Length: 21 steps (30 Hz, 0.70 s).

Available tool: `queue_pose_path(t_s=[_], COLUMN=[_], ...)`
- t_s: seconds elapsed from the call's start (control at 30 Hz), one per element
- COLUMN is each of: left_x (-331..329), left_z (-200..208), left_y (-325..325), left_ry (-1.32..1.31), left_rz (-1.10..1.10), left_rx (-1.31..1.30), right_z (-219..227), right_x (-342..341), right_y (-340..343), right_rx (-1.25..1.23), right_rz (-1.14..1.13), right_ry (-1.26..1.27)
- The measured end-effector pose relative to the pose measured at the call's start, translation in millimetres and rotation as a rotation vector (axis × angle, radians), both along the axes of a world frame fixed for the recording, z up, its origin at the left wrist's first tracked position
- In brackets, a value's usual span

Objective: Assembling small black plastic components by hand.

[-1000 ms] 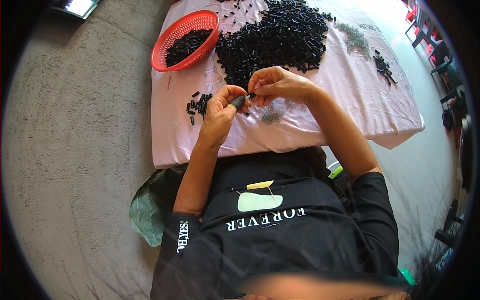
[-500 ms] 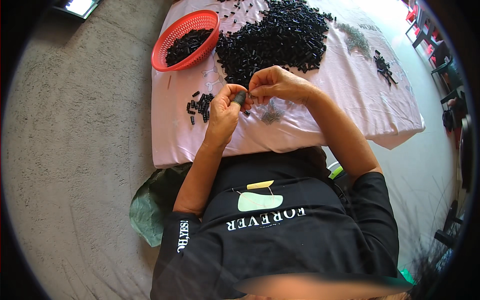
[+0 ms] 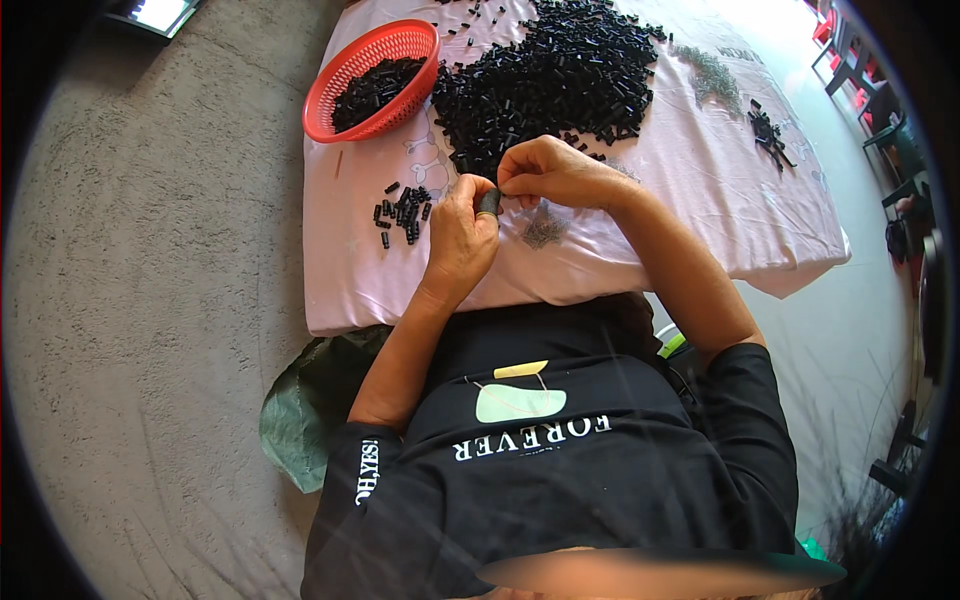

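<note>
My left hand is closed, with a dark finger cot on its thumb. Its fingertips meet those of my right hand, which is pinched, over the near part of the table. Whatever they hold between them is hidden or too small to make out. Just beyond both hands spreads a large heap of short black cylindrical parts. A small cluster of the same black pieces lies left of my left hand. Beneath my right hand sits a little pile of fine silvery metal bits.
A red perforated basket with black parts inside stands at the far left of the pink cloth-covered table. Toward the right lie more thin metal bits and a small group of black pieces. A green bag is below the table's left edge.
My left hand has shifted slightly right and turned, bringing its covered thumb closer against the right fingertips. My right hand stays nearly in place, still pinched.
</note>
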<state>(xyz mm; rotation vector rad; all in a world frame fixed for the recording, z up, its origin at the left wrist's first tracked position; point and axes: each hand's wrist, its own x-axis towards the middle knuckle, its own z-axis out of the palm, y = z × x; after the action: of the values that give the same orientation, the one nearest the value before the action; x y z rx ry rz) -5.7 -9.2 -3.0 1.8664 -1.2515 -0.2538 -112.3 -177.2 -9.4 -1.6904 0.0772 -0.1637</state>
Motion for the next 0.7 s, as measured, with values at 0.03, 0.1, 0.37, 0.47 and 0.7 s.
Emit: queue_pose_path(t_s=[0.03, 0.1, 0.37, 0.47, 0.7], left_x=[0, 1, -4, 2, 4], left_z=[0, 1, 7, -3, -1], left_y=[0, 1, 1, 1, 3], left_ry=[-0.009, -0.013, 0.004, -0.026, 0.186], left_rz=[0.002, -0.011, -0.038, -0.046, -0.088], left_rx=[0.006, 0.009, 0.013, 0.033, 0.110], right_z=[2, 4, -1, -2, 6], right_x=[0, -1, -1, 0, -3], right_y=[1, 2, 2, 2, 3], right_rx=[-0.014, -0.029, -0.017, -0.034, -0.105], right_rz=[-0.006, -0.013, -0.037, -0.037, -0.025], right_ry=[0.007, 0.015, -0.014, -0.019, 0.028])
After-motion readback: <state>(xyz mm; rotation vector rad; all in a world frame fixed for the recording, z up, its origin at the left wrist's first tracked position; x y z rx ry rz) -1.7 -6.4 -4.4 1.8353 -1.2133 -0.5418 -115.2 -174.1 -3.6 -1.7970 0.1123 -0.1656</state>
